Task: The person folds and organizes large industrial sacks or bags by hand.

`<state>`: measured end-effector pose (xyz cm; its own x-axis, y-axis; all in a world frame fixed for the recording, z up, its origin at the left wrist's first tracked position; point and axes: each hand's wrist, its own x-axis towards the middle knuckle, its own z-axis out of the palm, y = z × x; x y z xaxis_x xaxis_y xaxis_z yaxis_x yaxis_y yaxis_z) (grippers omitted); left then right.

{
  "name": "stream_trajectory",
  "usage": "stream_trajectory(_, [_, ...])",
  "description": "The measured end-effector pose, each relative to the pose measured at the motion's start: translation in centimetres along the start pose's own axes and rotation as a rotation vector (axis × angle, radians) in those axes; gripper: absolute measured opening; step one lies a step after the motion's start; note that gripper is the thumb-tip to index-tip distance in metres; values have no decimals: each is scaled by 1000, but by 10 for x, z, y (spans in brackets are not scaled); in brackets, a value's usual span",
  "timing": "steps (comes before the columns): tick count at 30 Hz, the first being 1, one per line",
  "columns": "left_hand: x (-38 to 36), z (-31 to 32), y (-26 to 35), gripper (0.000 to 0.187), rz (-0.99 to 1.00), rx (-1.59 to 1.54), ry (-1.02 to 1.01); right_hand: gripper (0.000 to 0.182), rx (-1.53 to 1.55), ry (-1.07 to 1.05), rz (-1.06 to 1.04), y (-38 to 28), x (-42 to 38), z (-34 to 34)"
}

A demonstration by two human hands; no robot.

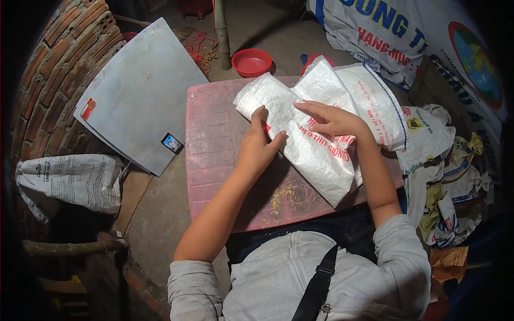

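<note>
A white woven plastic sack (316, 160) with red print lies folded on the pink table (209, 134). On its left part rests my left hand (261, 142), thumb and fingers apart. My right hand (334, 119) lies over the sack's upper middle, its fingers stretched out and spread. Neither hand is closed around the sack. Behind it, another white sack (372, 101) with a blue edge line and red print hangs over the table's right side. Yellowish bits (281, 199) are scattered on the tabletop near its front edge.
A red basin (251, 62) stands on the floor beyond the table, near a wooden pole (221, 35). At the left are a large grey-white board (142, 91), a phone (172, 143) and a brick wall (69, 48). Crumpled sacks (450, 182) are heaped at the right.
</note>
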<state>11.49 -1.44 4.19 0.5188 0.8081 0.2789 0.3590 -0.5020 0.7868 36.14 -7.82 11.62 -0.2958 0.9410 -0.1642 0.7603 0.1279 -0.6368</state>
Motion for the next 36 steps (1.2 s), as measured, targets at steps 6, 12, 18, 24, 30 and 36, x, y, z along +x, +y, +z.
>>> stream_trajectory(6, [5,-4,4,79,-136,-484,48,69,-23,91,22,3,11,17])
stream_trajectory(12, [18,-34,5,83,-228,-733,298,63,691,165,50,-37,4,13])
stream_trajectory(18, [32,-76,-7,67,-463,-1023,601,48,-69,126,-298,-28,26,53])
stream_trajectory(24, [26,-75,-16,39,-508,-1337,399,54,-240,134,-242,-43,29,81])
stream_trajectory(30, [17,-68,13,53,-513,-1267,97,57,-252,194,-266,-42,33,87])
stream_trajectory(36, [13,-61,23,75,-351,-948,-20,63,-484,345,-260,-34,41,103])
